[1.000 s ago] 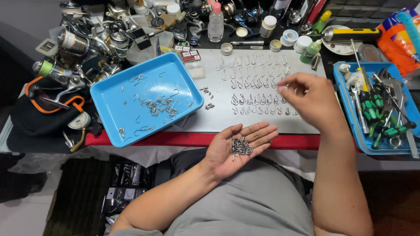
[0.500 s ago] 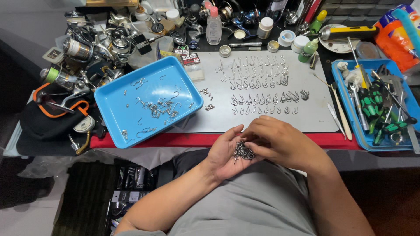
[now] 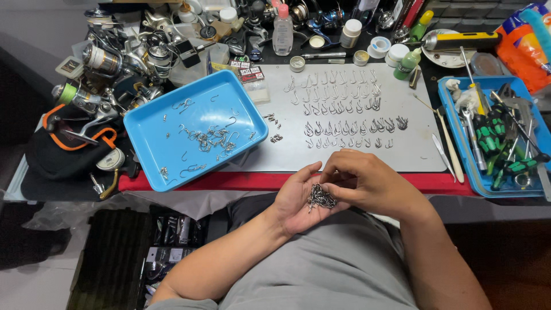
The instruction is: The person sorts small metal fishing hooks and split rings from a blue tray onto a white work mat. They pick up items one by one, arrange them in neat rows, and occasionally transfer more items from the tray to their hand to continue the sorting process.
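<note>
My left hand (image 3: pixel 295 198) lies palm up over my lap, just in front of the table edge, cupping a small heap of metal fish hooks (image 3: pixel 320 197). My right hand (image 3: pixel 373 182) is bent over that palm, its fingertips touching the heap. On the grey mat (image 3: pixel 422 143) beyond my hands, rows of sorted hooks (image 3: pixel 344 109) lie side by side. A light blue tray (image 3: pixel 149 132) to the left holds several loose hooks and tangled bits.
A second blue tray (image 3: pixel 453 92) at the right carries green-handled screwdrivers (image 3: pixel 488 135) and other tools. Fishing reels (image 3: pixel 115 63), small jars and bottles (image 3: pixel 282 28) crowd the back of the table. A black and orange bag (image 3: pixel 63 146) sits at the left edge.
My right hand came back from the rows of hooks on the mat to the heap in my left palm. The left hand rose slightly toward the table edge.
</note>
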